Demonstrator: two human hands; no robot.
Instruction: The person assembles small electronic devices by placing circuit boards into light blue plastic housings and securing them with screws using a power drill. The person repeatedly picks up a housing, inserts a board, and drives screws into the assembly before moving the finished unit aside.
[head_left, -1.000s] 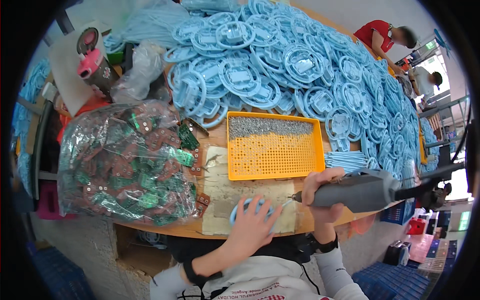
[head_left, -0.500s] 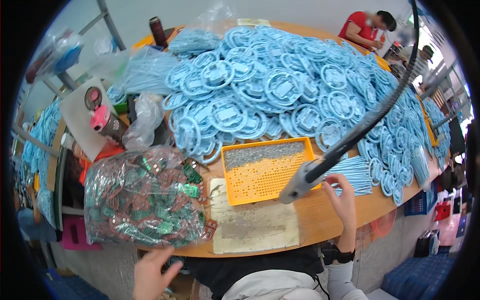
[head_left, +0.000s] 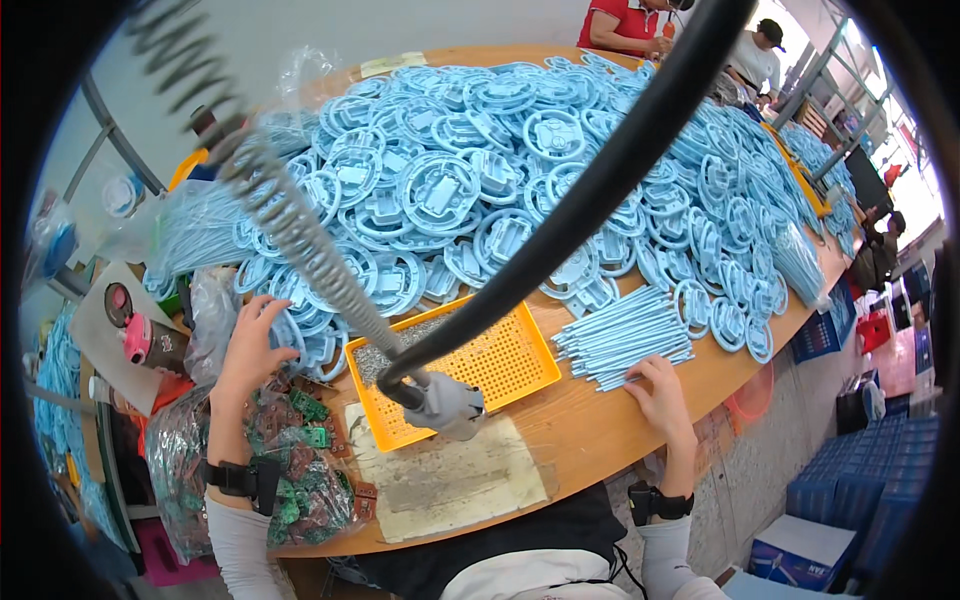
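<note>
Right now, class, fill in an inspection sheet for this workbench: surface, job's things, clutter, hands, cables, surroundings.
Surface: wooden table, crowded; worn paper mat near the front edge.
Job's things: left hand reaches the heap of blue plastic rings; right hand rests flat by a bundle of blue rods.
Clutter: orange tray holding small screws; bag of green circuit boards.
Hands: both open, empty.
Cables: black hose and coiled cord run to a hanging grey tool.
Surroundings: other people at the far end; blue crates on the floor.
</note>
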